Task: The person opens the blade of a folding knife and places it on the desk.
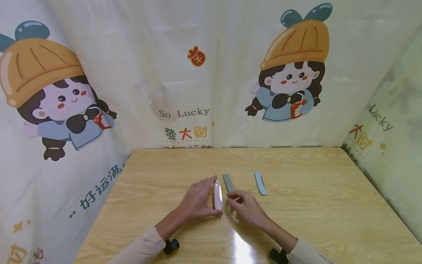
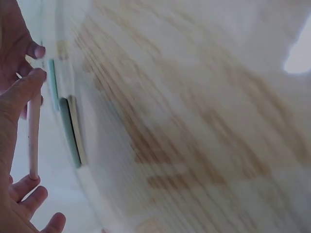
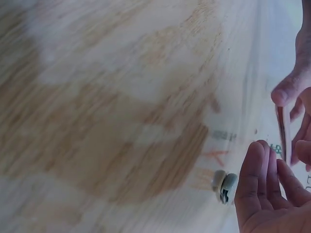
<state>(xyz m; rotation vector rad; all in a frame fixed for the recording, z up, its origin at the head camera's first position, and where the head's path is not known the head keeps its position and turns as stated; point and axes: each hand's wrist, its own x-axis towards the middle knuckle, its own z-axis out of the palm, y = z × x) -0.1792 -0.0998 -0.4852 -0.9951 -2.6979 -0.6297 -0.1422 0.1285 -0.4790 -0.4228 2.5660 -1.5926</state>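
My left hand [image 1: 197,201] holds a pink folding knife [image 1: 217,196] upright by its two ends, thumb at the lower end and a fingertip at the upper. A pale, shiny blade edge runs along the knife's right side, folded against the handle. Just right of it hovers my right hand [image 1: 245,208], its fingers loosely bent and a small gap from the knife. In the right wrist view those fingers [image 3: 252,170] hold nothing. A grey folding knife [image 1: 227,182] lies behind the right fingertips, which cover its near end. Farther right lies a light blue folding knife [image 1: 260,183].
The wood-grain table [image 1: 306,216] stretches out on both sides of the hands. A printed curtain [image 1: 230,84] hangs along its back and sides. Black wrist straps [image 1: 171,246] show under both forearms, and glare lies on the table's near part.
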